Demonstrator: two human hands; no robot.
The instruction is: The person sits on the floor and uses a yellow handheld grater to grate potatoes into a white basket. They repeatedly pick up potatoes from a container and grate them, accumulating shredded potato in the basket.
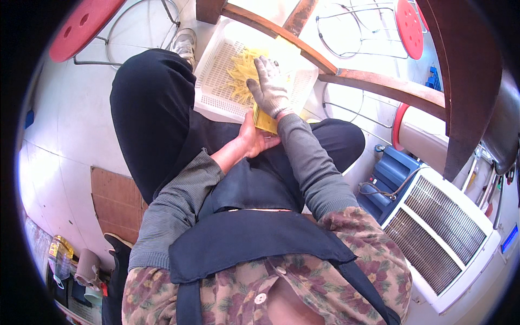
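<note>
My left hand (254, 140), bare, holds the lower end of a yellow board-like tool (265, 122), perhaps a slicer or grater, with the thumb along its left edge and the fingers beneath. Over the tool's upper part lies my right hand (269, 88) in a light knitted glove with dark fingertips, its fingers stretched forward. What is under its palm is hidden. Pale yellow strips (243, 75) lie in a white perforated plastic basket (209, 91) beyond my lap. Bright glare washes out the basket's right side.
A wooden crossbar (260, 19) passes over the basket's far side. Red-seated metal stools stand at the upper left (83, 30) and upper right (408, 30). To the right are a blue plastic case (384, 178) and a white slatted appliance (440, 233). Flat cardboard (115, 203) lies on the floor at left.
</note>
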